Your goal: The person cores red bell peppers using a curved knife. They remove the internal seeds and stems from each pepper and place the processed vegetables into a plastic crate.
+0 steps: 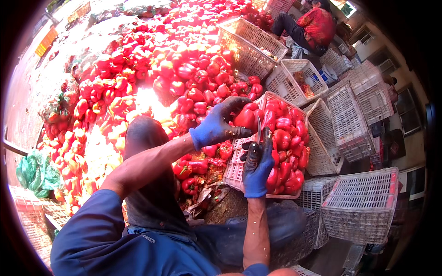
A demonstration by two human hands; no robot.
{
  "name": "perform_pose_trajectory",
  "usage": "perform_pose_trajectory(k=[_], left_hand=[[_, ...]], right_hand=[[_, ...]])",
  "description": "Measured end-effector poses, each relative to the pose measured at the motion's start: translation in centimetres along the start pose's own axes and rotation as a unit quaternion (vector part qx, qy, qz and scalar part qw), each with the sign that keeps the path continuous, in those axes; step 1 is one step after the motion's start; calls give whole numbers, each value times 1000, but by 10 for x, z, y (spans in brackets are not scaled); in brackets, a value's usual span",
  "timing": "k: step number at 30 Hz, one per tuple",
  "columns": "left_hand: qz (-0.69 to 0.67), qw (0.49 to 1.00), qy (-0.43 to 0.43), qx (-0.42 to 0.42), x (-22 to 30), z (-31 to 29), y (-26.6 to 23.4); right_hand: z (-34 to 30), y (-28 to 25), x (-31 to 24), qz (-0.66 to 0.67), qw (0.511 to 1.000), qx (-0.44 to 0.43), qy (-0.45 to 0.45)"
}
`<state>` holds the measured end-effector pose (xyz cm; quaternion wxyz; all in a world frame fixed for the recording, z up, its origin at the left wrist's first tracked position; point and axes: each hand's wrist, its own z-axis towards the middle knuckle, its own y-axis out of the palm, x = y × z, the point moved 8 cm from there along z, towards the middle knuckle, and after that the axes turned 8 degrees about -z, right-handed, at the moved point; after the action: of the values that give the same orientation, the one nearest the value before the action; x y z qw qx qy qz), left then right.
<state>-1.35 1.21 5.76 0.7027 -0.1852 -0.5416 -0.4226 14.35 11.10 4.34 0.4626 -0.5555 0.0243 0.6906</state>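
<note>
My left hand (216,125), in a blue glove with dark fingers, is closed around a red bell pepper (245,119). In my right hand (258,166), gloved the same way, is a small knife (259,129). Its thin blade points upward beside the pepper; whether it touches the skin I cannot tell. The knife's handle is hidden in my fingers. Both hands are over the left side of a plastic crate (233,171) heaped with shiny red peppers (284,138).
A large pile of red peppers (186,69) spreads ahead and left. Pale crates (360,198) are stacked at right; others (248,50) stand beyond mine. A person in red (317,27) sits far right, near a white bucket (328,73). Green netting (39,174) lies at left.
</note>
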Motion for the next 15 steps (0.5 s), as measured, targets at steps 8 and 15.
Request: perform_pose_trajectory(k=[8,15], left_hand=[[-93,994,-46,33,-19,0,0],[-187,979,-77,7,-12,3,-5]], right_hand=[[-11,15,31,-12,997,-23,69],[-24,-7,49,122,984,31,124]])
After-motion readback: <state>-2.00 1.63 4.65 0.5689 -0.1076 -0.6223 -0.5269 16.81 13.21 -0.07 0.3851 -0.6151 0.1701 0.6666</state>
